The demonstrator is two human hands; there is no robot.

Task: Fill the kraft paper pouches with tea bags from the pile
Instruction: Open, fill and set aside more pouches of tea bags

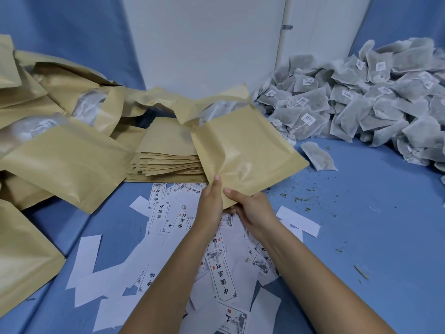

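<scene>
Kraft-brown pouch [248, 150] in the head view, raised off the blue tabletop [361, 213] and tilted, probably for opening and loading. Pinched at its near corner by both hands: left hand [212, 201] with thumb on top, right hand [252, 208] likewise, other fingers tucked beneath, hidden. Contents not discernible. Tea bag pile [361, 100] heaped far right, within a reach. Stack of flat pouches [166, 150] just behind; filled pouches [65, 160] set aside left. Under the forearms, printed labels [221, 273] scattered.
</scene>
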